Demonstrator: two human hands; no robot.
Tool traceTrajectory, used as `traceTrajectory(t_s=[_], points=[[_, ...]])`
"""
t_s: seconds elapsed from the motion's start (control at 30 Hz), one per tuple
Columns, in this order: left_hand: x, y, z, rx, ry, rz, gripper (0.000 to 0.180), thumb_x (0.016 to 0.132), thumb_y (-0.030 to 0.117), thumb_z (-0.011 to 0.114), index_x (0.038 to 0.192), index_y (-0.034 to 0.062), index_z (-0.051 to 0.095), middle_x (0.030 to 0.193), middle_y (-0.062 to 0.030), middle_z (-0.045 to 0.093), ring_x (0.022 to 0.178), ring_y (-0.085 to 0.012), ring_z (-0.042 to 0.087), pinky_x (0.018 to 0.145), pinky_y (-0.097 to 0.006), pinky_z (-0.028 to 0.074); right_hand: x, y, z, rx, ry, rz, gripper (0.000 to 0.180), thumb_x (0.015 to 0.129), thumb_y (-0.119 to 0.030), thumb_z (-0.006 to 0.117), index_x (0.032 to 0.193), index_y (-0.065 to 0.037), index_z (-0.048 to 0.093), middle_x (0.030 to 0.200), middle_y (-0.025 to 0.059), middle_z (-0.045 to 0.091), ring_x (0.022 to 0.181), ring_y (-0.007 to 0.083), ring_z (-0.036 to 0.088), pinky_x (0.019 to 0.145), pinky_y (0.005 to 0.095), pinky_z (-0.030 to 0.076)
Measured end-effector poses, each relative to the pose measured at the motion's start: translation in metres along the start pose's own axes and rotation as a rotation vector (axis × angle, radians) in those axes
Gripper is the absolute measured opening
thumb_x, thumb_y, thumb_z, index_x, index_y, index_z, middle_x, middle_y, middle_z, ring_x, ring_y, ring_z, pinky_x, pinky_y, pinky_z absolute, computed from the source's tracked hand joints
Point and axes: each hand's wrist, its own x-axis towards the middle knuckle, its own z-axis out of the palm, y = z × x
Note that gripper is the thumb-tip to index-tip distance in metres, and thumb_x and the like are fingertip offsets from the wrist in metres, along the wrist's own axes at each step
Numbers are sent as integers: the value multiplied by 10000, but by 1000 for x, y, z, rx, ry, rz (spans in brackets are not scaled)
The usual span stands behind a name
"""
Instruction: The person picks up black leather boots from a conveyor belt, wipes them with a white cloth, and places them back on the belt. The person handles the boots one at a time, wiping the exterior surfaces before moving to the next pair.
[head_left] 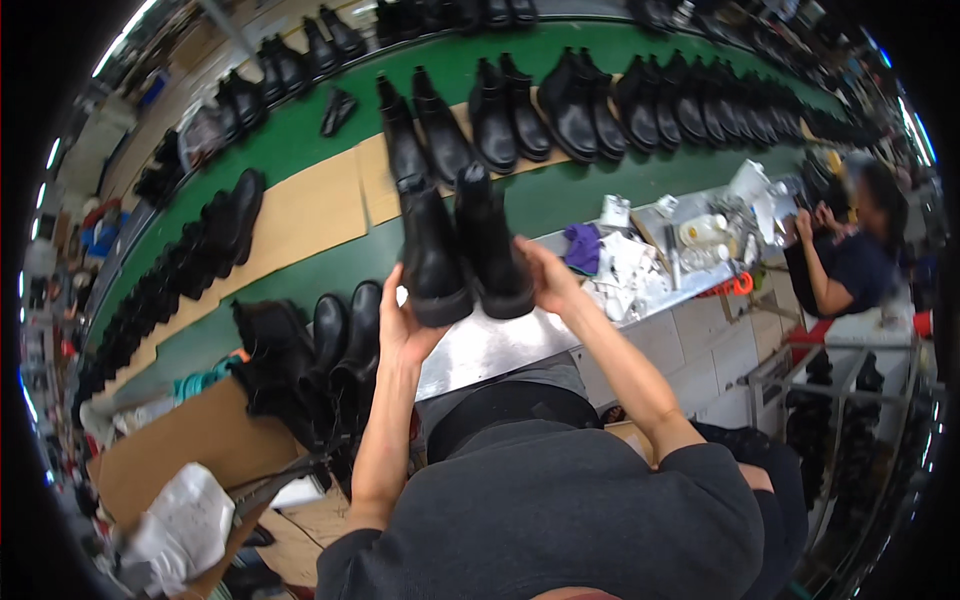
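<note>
A pair of black ankle boots is held up side by side over the metal edge of the bench (480, 355), heels toward me. My left hand (408, 325) is closed on the left boot (430, 250), fingers along its outer side near the heel. The right boot (492, 245) sits in my right hand (547, 275), gripped from its outer side. The two boots are close together, shafts pointing away from me. Beyond them, another black pair (425, 130) stands on a strip of cardboard.
Rows of black boots (640, 105) line the green table (330, 140). More boots (350, 335) and a cardboard box (180, 440) are at my left. A purple cloth (582, 248), white papers (630, 275) and bottles (703, 232) lie right. A co-worker (850, 240) stands far right.
</note>
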Motion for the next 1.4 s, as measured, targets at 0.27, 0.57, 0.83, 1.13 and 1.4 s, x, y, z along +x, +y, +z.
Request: traceTrajectory(t_s=[0.27, 0.57, 0.83, 1.13, 1.4], points=[[-4, -24, -7, 15, 91, -35, 659, 843, 562, 552, 1214, 17, 546, 1116, -188, 583, 1084, -343, 549, 961, -585, 418, -11, 49, -80, -339, 127, -187, 459, 897, -175, 635, 1254, 94, 530, 1144, 131, 640, 1085, 201, 597, 976, 291, 424], [-3, -29, -55, 63, -32, 66, 672, 907, 560, 473, 1297, 14, 516, 1196, -228, 595, 1087, -369, 589, 960, -529, 471, -74, -4, -122, -1259, 877, -726, 195, 780, -25, 611, 963, -8, 675, 959, 145, 672, 742, 233, 678, 691, 352, 519], [-56, -33, -128, 648, 766, 270, 430, 922, 269, 618, 1285, 55, 531, 1186, -120, 608, 1076, -225, 596, 951, -379, 463, -55, -88, -202, -1536, 944, -837, 167, 761, -125, 657, 866, -2, 702, 861, 175, 689, 777, 340, 670, 733, 405, 515], [-97, -65, 16, 1063, -188, -36, 242, 934, 71, 526, 1129, -63, 577, 1106, -148, 632, 1039, -224, 608, 888, -335, 492, -55, -104, -209, -1406, 1231, -477, 231, 724, -203, 688, 837, -5, 720, 771, 186, 697, 766, 328, 688, 750, 406, 530], [-31, -104, -41, 1496, -177, -74, 307, 910, 199, 644, 1103, -38, 620, 975, -124, 685, 892, -164, 649, 787, -298, 513, -68, -41, -233, -945, 1148, -696, 204, 787, -165, 723, 878, 15, 692, 796, 153, 705, 788, 228, 680, 722, 343, 512]])
